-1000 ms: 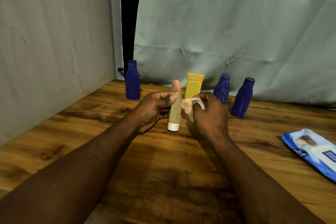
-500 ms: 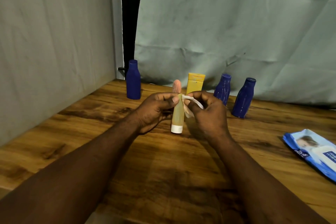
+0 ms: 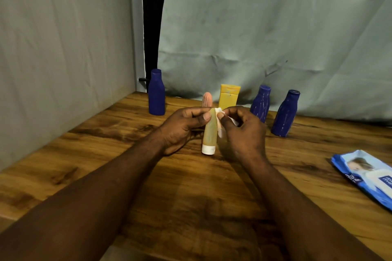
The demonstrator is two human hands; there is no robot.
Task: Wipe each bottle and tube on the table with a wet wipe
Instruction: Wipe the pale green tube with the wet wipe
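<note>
Beyond and left of the left grip [image 3: 180, 129], a dark blue plastic bottle [image 3: 156, 93] is standing alone. The left grip is pinching the upper end of a slim yellow plastic tube with a white cap [image 3: 209, 133], the cap pointing down near the wooden surface [image 3: 201, 186]. Directly beyond it, a pink ribbed tube [image 3: 207, 99] is standing close. Just right, the right grip [image 3: 244, 133] is pinching a crumpled white wet wipe [image 3: 220, 131] against the tube's side. Pinched only near its top, the tube is risking a swing or slip under firm rubbing, and a long upward stroke is likely endangering the pink tube behind.
</note>
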